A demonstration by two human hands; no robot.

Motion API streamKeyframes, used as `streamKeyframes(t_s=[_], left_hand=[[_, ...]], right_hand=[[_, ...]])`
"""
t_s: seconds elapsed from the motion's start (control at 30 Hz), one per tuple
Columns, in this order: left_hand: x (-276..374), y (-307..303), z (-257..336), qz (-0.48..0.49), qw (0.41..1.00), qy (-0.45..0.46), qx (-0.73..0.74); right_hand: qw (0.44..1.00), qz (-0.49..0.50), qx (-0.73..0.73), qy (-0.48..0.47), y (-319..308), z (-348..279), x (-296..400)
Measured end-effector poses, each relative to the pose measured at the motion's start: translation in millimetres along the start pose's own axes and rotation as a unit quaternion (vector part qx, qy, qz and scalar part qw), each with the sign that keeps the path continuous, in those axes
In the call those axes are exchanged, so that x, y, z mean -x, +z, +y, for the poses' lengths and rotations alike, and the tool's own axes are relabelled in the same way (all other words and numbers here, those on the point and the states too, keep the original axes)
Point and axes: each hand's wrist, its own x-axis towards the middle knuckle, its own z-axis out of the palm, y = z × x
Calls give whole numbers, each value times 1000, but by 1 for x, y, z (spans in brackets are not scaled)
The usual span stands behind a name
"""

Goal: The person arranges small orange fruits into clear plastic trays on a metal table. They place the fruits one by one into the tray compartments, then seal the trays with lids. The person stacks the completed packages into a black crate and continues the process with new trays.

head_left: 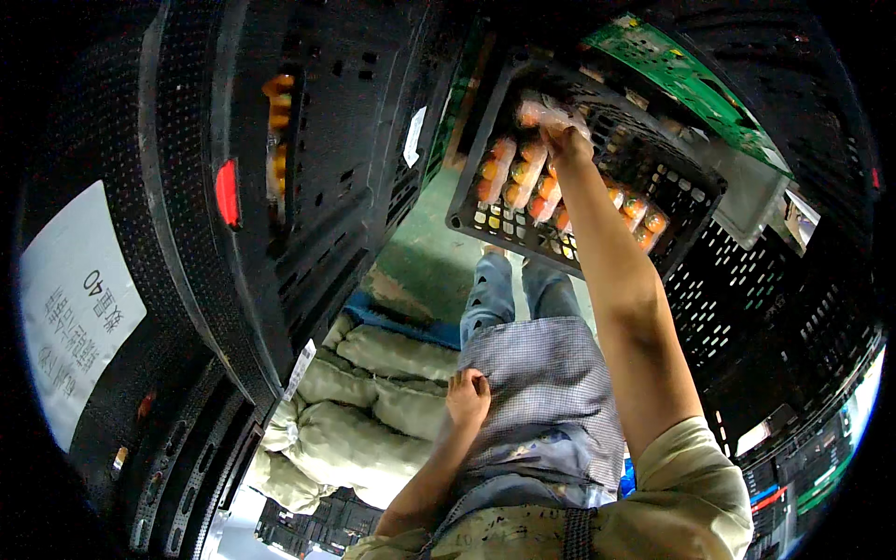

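My right hand (568,143) reaches into a black plastic crate (518,248) and grips a clear plastic pack of round orange-red fruit (530,113); hand and pack are slightly blurred. Below it, several similar packs (526,175) lie side by side on the slotted crate bottom, partly hidden by my forearm. More packs (633,208) show to the right of the arm. My left hand (469,399) hangs in front of the checked apron (539,371), its fingers loosely curled. I see nothing in it, though the palm is hidden.
Tall black crates (336,140) rise close on the left, one bearing a paper sheet (84,315) with writing. Stuffed pale green sacks (371,413) lie beside my legs. Dark perforated crates (763,280) stand at the right, and a green crate (693,84) behind.
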Motion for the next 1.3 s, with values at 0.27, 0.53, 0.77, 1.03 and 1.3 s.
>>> streamKeyframes(t_s=[0.27,0.53,0.77,1.03,1.3], left_hand=[[-4,0,6,-4,1000,-12,1],[-2,5,4,-29,998,-46,17],[-3,12,0,-32,998,-56,2],[-7,16,5,-33,997,-65,-7],[-20,37,13,-82,987,-72,-119]], right_hand=[[982,-84,125,116,-4,-15,-18],[752,-108,648,-56,-16,-57,0],[344,-207,848,-346,-10,-56,-16],[308,-293,857,-291,-16,-51,-38],[416,-164,752,-485,-38,-22,48]])
